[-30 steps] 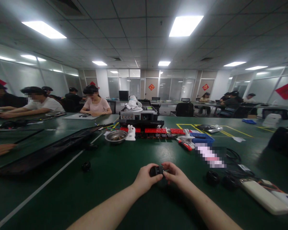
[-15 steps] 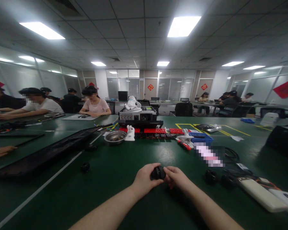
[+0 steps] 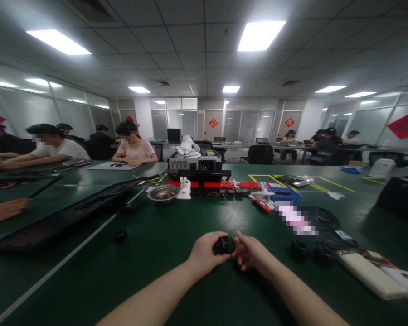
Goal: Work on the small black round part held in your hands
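My left hand [image 3: 206, 251] is wrapped round a small black round part [image 3: 224, 245], thumb below it and fingers above. Just to the right of that part is my right hand [image 3: 251, 253], its fingers apart and curved beside the part's right side; whether a fingertip touches it I cannot tell. Both hands are over the green table [image 3: 190, 290]. Another black round part [image 3: 120, 236] lies to the left, and two similar ones, a black ring [image 3: 299, 250] and a darker one [image 3: 324, 256], lie to the right.
Ahead are a metal bowl [image 3: 163, 194], a white stand [image 3: 184, 189], a red strip [image 3: 231, 185], a blue tray [image 3: 285, 195] and red-handled pliers [image 3: 261, 204]. A long black panel [image 3: 68, 217] lies left, near another person's hand [image 3: 8, 210]. A cream power bank [image 3: 372, 275] lies right.
My right hand's fingers have spread and moved slightly off the black part. My left hand still holds it. The other person's hand at the left has moved right and up.
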`<state>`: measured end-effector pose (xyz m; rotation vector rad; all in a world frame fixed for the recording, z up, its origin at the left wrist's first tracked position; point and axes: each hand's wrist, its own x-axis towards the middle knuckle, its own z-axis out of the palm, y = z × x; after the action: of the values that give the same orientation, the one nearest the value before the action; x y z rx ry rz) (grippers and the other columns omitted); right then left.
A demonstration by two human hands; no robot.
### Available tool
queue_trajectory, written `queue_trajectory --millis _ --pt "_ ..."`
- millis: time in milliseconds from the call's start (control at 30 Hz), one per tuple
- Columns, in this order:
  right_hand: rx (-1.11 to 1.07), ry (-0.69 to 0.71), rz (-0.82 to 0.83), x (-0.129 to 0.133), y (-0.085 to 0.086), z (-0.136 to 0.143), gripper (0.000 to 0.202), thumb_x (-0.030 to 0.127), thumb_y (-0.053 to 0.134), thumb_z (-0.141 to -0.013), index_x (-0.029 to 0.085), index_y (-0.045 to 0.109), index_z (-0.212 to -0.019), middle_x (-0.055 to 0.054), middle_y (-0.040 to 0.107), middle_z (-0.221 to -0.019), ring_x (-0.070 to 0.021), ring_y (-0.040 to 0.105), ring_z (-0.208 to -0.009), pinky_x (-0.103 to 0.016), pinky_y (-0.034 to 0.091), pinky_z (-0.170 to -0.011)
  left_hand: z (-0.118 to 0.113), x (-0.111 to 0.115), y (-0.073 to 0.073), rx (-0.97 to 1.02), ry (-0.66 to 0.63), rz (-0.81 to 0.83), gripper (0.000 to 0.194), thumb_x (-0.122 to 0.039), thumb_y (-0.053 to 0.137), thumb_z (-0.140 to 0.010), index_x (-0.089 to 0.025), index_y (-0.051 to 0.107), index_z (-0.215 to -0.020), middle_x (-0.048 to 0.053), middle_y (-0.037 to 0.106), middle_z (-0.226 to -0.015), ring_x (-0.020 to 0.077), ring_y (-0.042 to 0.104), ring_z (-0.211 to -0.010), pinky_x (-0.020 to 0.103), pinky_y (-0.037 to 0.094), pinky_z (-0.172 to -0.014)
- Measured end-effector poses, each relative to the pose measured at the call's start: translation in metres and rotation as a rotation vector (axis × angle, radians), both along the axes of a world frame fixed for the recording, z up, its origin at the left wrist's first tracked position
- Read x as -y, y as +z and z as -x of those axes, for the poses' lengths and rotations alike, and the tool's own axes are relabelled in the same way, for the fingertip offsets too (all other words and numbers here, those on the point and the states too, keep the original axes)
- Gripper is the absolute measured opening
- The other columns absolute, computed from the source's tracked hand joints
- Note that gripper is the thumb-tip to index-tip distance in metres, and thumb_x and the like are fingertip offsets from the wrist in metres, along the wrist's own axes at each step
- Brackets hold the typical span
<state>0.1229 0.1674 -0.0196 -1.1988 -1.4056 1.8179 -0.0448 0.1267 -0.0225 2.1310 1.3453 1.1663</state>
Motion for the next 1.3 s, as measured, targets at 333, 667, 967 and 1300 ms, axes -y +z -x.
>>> queue_trajectory --millis 333,667,967,1300 --pt "0.035 0.070 -0.172 0.002 0.003 0.000 0.037 0.049 0.054 -0.068 0.014 0.045 -0.080 0.002 0.053 -0.056 -0.0089 0.051 -0.044 -0.021 0.042 -0.041 0.005 -0.006 -0.007 0.046 -0.010 0.127 0.057 -0.035 0.069 -0.056 -0.023 0.052 -0.109 0.004 0.059 -0.104 0.0212 0.053 -0.095 0.032 0.039 -0.084" --pt "-0.119 0.067 -0.321 -0.001 -0.007 0.004 0.047 0.035 0.067 -0.059 0.022 0.043 -0.096 -0.001 0.050 -0.090 -0.0101 0.053 -0.067 -0.023 0.045 -0.053 0.005 -0.016 -0.016 0.306 -0.013 0.292 0.037 -0.039 0.059 -0.066 -0.013 0.058 -0.092 0.006 0.062 -0.082 0.0185 0.057 -0.075 0.028 0.045 -0.067" --pt "0.086 0.127 -0.015 0.001 -0.004 0.003 0.045 0.058 0.030 -0.077 0.015 0.044 -0.080 0.000 0.054 -0.052 -0.0073 0.044 -0.034 -0.019 0.036 -0.032 0.000 0.000 -0.001 0.009 -0.041 -0.030 0.046 -0.022 0.066 -0.059 -0.024 0.054 -0.104 0.001 0.061 -0.100 0.0172 0.054 -0.092 0.028 0.040 -0.084" --pt "-0.018 0.144 -0.360 0.001 0.001 0.000 0.048 0.043 0.064 -0.060 0.016 0.047 -0.096 0.004 0.049 -0.063 -0.0085 0.049 -0.052 -0.021 0.041 -0.045 0.003 -0.011 -0.010 0.273 0.001 0.288 0.043 -0.044 0.057 -0.066 -0.013 0.057 -0.098 0.009 0.063 -0.093 0.0216 0.057 -0.087 0.032 0.044 -0.077"
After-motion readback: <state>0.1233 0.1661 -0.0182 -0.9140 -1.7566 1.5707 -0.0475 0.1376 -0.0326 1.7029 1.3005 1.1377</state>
